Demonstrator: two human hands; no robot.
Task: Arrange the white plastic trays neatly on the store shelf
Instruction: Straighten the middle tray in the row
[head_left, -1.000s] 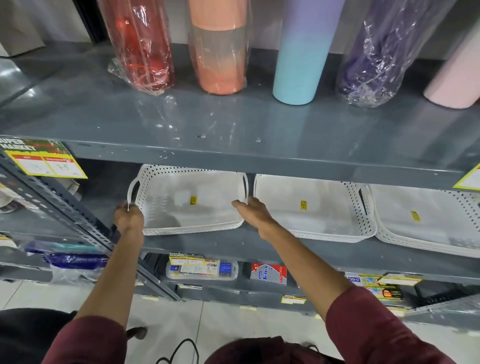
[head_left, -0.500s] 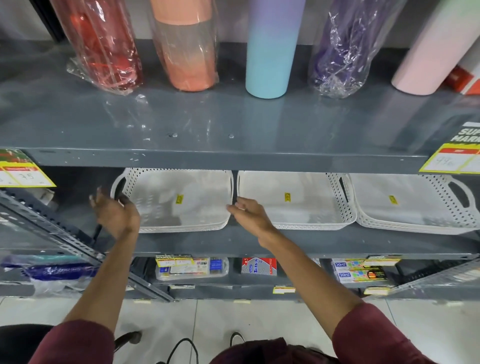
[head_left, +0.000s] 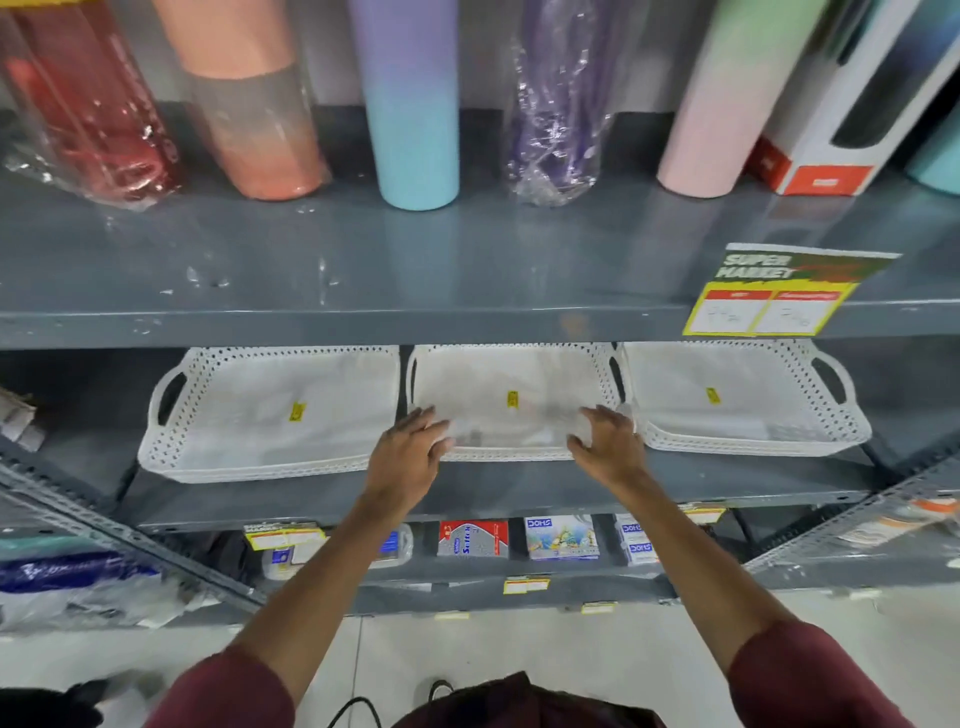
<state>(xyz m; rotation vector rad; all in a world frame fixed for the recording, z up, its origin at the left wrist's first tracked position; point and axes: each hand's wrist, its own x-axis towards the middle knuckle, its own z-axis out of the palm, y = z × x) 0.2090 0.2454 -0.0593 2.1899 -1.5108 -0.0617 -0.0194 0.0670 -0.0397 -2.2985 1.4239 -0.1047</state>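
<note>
Three white perforated plastic trays sit side by side on the grey middle shelf (head_left: 519, 491): a left tray (head_left: 244, 441), a middle tray (head_left: 519, 371) and a right tray (head_left: 758, 421). Each has a small yellow sticker inside. My left hand (head_left: 410, 457) lies at the middle tray's front left corner with its fingers spread over the rim. My right hand (head_left: 608, 444) is at that tray's front right corner, fingers apart and curved over the rim. Motion blur hides whether either hand grips it.
The upper shelf (head_left: 467, 317) overhangs the trays' back halves and carries tall tumblers (head_left: 415, 130) and a price tag (head_left: 774, 296). Small packets (head_left: 472, 538) line the shelf below. Slanted metal rails stand at the left (head_left: 104, 525) and the right (head_left: 841, 519).
Both hands have left the left tray's handles and moved right to the middle tray's front corners. The view has shifted right as well.
</note>
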